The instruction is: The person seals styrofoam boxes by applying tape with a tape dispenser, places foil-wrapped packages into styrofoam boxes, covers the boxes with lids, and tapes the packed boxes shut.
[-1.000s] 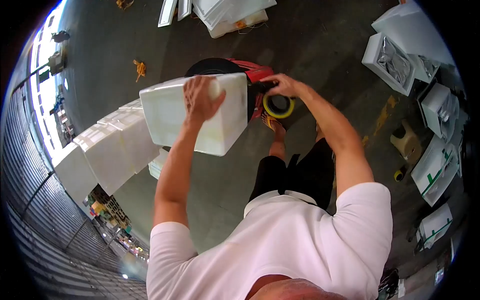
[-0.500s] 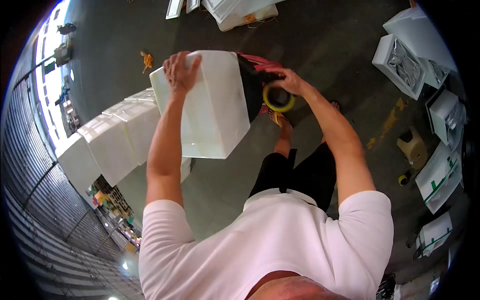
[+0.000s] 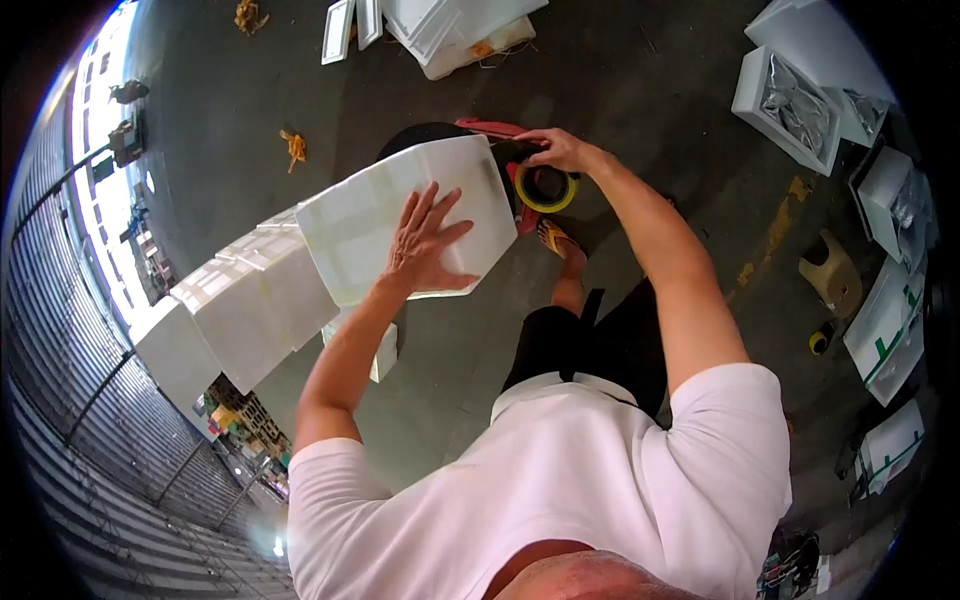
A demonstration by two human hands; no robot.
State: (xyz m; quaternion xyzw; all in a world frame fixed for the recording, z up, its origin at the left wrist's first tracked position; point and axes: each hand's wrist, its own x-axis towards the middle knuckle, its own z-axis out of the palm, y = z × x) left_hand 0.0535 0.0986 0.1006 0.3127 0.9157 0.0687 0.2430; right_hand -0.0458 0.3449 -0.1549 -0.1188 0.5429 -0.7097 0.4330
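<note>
My left hand (image 3: 430,245) lies with spread fingers on the near face of a white foam box (image 3: 345,215). The box rests over a round black surface (image 3: 430,135) with red parts (image 3: 495,128) beside it, mostly hidden by the box. At the box's right end, my right hand (image 3: 560,152) has its fingers closed on the upper edge of a tape roll (image 3: 567,197) with a yellow rim and dark middle. Whether tape runs from the roll to the box I cannot tell.
More white foam boxes (image 3: 255,300) stand in a row to the left. White lids (image 3: 430,25) are stacked ahead. To the right are open boxes with silver lining (image 3: 800,100), a beige plastic piece (image 3: 832,272) and another tape roll (image 3: 820,340) on the floor.
The foam box has turned and swung left. My left hand has moved from its far upper edge down onto its near face, fingers spread. My right hand stays near the same spot with the tape roll.
</note>
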